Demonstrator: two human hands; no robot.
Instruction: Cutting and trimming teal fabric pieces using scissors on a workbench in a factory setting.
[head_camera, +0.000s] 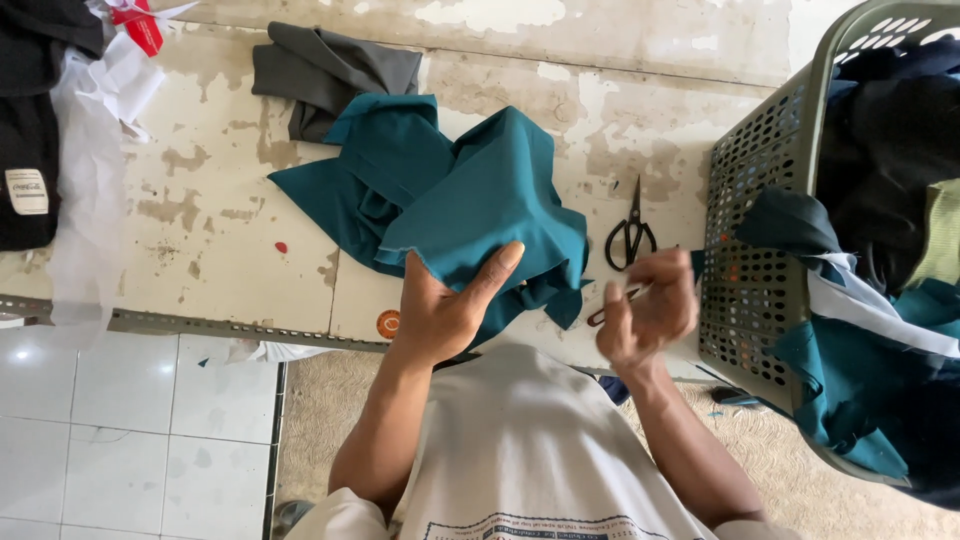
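A crumpled teal garment (470, 200) lies on a worn, paint-chipped table (210, 200). My left hand (445, 305) grips its near edge, thumb on top of the cloth. My right hand (650, 305) hovers blurred just right of the garment, fingers curled around a small tool with a thin reddish handle (603, 312); what kind of tool it is I cannot make out. Black scissors (630, 235) lie on the table just beyond my right hand.
A grey-green perforated laundry basket (760, 200) full of dark and teal clothes stands at the right. A grey cloth (320, 70) lies at the table's far side. Black and white fabric (60, 120) hangs at the left. White floor tiles show below.
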